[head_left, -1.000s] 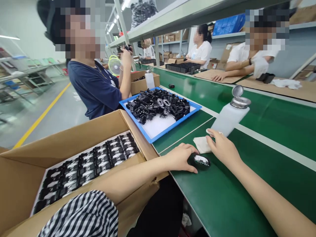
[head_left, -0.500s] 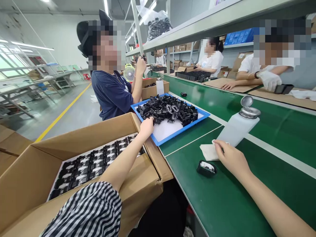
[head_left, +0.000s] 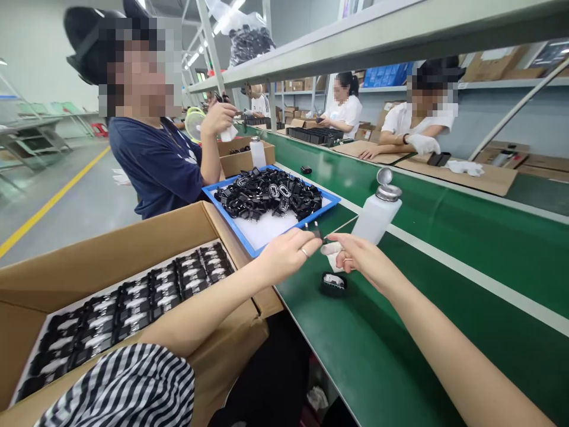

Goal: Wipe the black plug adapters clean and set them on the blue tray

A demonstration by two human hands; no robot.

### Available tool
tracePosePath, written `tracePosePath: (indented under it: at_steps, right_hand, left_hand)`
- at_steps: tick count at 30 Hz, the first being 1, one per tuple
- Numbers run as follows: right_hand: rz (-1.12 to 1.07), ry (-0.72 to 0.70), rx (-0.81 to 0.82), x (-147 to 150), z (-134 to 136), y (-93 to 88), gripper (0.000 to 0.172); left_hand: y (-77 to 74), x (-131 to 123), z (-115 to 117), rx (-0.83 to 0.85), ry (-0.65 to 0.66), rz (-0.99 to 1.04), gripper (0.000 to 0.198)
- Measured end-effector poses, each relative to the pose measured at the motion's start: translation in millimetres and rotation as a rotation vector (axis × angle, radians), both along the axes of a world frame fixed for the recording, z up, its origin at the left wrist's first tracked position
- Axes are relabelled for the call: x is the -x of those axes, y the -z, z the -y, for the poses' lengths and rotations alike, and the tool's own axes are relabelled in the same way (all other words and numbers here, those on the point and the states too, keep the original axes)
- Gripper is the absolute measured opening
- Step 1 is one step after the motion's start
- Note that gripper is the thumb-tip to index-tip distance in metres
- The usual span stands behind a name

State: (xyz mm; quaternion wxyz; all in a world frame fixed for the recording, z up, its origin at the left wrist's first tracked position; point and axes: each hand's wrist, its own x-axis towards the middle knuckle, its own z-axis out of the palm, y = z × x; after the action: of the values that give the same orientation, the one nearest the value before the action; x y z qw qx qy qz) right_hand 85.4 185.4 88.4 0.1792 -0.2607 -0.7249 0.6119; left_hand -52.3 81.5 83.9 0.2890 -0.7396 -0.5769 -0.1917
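I'd best hold the pronged plug (head_left: 315, 232) steady above the worktop (head_left: 377, 356), prongs clear, my left grip (head_left: 288, 254) pinched on it, my right grip (head_left: 365, 259) close by, whether closed I cannot tell.

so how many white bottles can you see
2: the near bottle beyond the right hand, its metal lid up; the far bottle behind the blue tray. Others may be hidden.
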Motion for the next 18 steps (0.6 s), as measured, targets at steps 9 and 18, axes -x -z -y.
tracePosePath:
  at_steps: [9,18]
  right_hand:
    - [0.265,-0.15,-0.15,-7.4,-20.4,6.4,0.014]
    - [0.328,-0.126,-0.499,-13.8,-10.7,-6.2,0.009]
  left_hand:
    - [25.4,-11.4,-5.6,0.53,-0.038,0.621,0.051]
    - [42.9,-19.9,-18.9,0.622,-0.026,1.015,0.033]
